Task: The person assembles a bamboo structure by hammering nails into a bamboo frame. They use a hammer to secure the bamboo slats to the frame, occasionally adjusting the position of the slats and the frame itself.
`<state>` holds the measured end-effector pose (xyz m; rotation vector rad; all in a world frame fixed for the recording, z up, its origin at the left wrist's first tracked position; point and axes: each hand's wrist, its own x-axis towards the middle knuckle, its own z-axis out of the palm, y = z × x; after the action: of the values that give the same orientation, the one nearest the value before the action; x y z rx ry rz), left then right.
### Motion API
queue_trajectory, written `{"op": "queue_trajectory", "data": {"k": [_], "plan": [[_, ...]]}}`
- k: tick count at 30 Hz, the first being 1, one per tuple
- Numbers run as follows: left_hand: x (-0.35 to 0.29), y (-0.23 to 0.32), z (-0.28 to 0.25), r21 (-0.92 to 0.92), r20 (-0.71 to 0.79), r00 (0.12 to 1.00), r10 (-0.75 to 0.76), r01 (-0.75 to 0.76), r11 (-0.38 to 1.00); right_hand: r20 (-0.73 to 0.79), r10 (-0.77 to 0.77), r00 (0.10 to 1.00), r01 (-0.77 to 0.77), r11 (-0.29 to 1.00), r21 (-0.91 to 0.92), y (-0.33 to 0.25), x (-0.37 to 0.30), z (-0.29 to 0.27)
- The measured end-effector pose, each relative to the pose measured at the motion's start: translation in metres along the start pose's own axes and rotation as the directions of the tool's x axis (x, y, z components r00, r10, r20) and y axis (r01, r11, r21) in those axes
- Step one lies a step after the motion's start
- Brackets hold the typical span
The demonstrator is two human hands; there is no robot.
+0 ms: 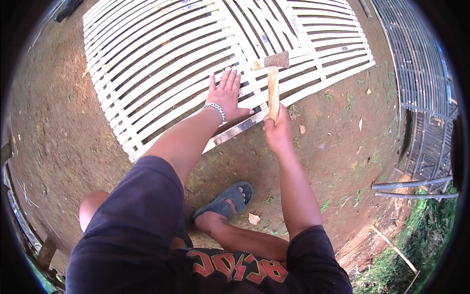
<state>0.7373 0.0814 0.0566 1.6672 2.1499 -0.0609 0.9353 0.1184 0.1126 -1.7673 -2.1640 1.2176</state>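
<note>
The hammer (273,85) is standing nearly upright in the view, its long axis running from the person's grip away toward the white slats, with the rusty metal head (277,60) at the far end and the pale wooden handle (273,93) pointing back at the body. The head is lying crosswise to the handle, one face turned to the person's left and the other to the right. It looks top-heavy: a stiff, dry wooden shaft carrying most of its weight in the iron end, so a hold low on the handle is giving swing, while a hold nearer the head would give more control. The wood seems rough enough not to slip.

The right hand (277,132) is gripping the bottom of the handle, its fingers wrapped tight around it. The left hand (226,95) is pressing flat on the slatted panel (161,63) just beside the hammer, fingers spread apart and holding nothing; a beaded bracelet (215,110) is circling the wrist.

The panel, made of thin white strips crossing on battens, is lying on bare reddish earth (338,127) and looks light and springy, likely to crack under a misplaced blow. One foot in a dark sandal (226,200) is resting on the dirt below. A darker slatted panel (421,63) is lying to the right.
</note>
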Motion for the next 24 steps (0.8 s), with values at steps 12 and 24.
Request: {"op": "queue_trajectory", "data": {"k": [12,24], "plan": [[0.021,-0.01,-0.009,0.108,0.049,0.999,0.006,-0.011,0.994,-0.396,-0.36,0.845,0.412,0.91,0.053,-0.031,0.041,0.024],[0.019,-0.014,-0.008,0.114,0.037,0.999,-0.001,-0.003,0.993,-0.205,-0.192,0.96,0.195,0.981,-0.005,-0.056,0.047,0.012]]}}
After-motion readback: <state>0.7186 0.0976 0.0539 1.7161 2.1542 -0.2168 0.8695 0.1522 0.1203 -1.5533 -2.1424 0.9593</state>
